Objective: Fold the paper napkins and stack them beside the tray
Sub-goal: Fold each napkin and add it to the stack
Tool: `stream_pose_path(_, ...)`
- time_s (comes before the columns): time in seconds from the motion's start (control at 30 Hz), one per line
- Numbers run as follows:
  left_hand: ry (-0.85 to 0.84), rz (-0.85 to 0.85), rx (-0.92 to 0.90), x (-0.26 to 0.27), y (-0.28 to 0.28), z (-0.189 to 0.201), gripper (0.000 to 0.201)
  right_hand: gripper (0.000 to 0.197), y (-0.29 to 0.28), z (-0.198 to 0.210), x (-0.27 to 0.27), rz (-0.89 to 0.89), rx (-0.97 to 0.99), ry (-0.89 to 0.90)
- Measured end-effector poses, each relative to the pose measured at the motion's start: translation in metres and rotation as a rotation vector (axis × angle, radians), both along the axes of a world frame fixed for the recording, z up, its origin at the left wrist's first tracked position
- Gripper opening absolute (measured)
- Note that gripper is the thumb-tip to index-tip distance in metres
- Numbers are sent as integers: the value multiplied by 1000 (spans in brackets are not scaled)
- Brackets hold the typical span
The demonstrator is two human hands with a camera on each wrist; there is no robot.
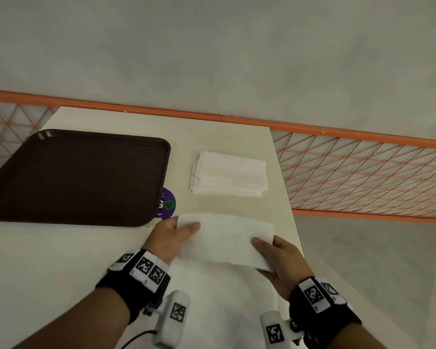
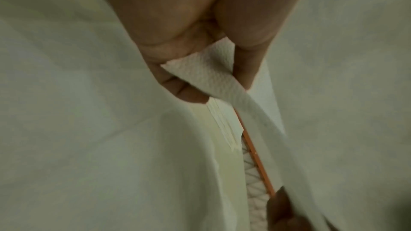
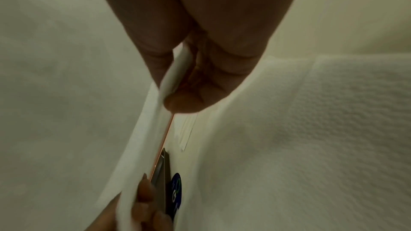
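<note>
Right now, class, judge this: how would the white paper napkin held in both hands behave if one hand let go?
The napkin would probably flop: it already sags between the left hand and right hand. It looks light, since a fingertip pinch holds it up. Its thin embossed paper likely creases or tears easily.

From head height we look forward and steeply down on the white table (image 1: pixel 86 260), with the brown tray (image 1: pixel 73 177) far left, the stack of folded napkins (image 1: pixel 229 176) far right and the orange mesh railing (image 1: pixel 363 172) beyond. Near us, both hands hold one napkin (image 1: pixel 227 238).

Our left wrist camera sits very close behind the left hand (image 2: pixel 189 32), facing along its fingers to the right, where the railing shows.

Our right wrist camera sits equally close behind the right hand (image 3: pixel 200 41), facing left toward the tray's edge and the round blue sticker (image 3: pixel 175 192).

All three views share the held napkin and the folded stack.
</note>
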State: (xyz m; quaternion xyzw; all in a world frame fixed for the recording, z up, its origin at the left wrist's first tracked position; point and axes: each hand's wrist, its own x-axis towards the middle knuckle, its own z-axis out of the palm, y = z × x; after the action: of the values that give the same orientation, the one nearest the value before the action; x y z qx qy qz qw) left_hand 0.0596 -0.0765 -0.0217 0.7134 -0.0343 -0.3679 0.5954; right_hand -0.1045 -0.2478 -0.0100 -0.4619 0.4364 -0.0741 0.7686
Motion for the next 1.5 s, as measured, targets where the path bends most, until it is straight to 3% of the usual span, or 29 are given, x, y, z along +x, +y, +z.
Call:
stream_pose_path(0.07,0,116,28,2,-7,-10,27,13,-8,-2,13,-34,-83,69)
stream_pose_path(0.2,-213,69,288,3,-11,-15,32,6,-46,0,48,-102,-233,123)
stream_pose_path(0.27,-368,-83,376,1,-7,-19,30,5,-73,6,70,-129,-270,117)
stream_pose_path(0.37,-656,-507,512,-3,-2,-23,25,12,-108,15,104,-163,-296,104)
stream_pose_path(0.43,-809,-712,574,-8,-3,-21,39,13,-123,17,125,-168,-314,104)
stream_pose_path(0.5,-874,-794,625,-11,-5,-21,51,16,-132,14,142,-172,-347,125)
stream_pose_path(0.73,-879,-857,716,-10,-9,-22,64,14,-141,-10,179,-21,-520,373)
stream_pose_path(0.87,-842,-880,794,-5,-17,-20,77,46,-145,-14,187,204,-882,657)
stream_pose_path(0.97,-803,-903,835,-1,-22,-19,86,69,-137,-12,177,269,-1067,751)
stream_pose_path(1.07,-782,-925,854,1,-26,-17,91,61,-111,-10,148,322,-1205,648)
stream_pose_path(1.2,-762,-938,883,4,-30,-15,95,29,-60,-17,99,788,-1222,435)
stream_pose_path(1.27,-736,-928,889,5,-32,-15,94,37,-37,-19,79,964,-1217,470)
stream_pose_path(1.4,-703,-911,920,5,-35,-11,97,62,-15,-25,62,1086,-1263,570)
stream_pose_path(1.5,-687,-899,922,6,-37,-8,94,54,-12,-24,65,1092,-1262,584)
